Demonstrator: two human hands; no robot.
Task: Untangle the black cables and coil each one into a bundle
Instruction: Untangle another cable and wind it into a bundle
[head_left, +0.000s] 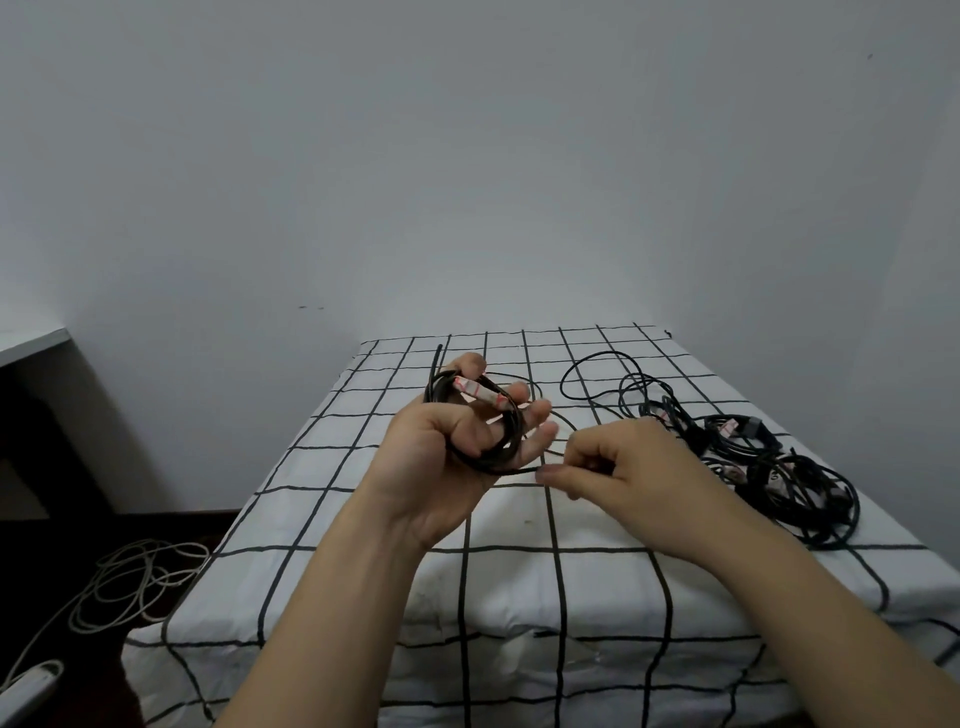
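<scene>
Gripping a part-wound black cable coil (485, 464) in the curled left hand (447, 447) above the middle of the bed (519, 587), pinching its loose run just right with the fingers (563, 475) of the right hand (623, 467); probably light, limp and springy, so best held close to the loops.

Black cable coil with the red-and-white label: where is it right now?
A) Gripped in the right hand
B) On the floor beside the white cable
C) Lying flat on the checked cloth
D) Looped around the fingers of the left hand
D: the coil wraps around the fingers of the raised left hand, above the checked cloth, while the right hand only pinches its loose strand.
</scene>
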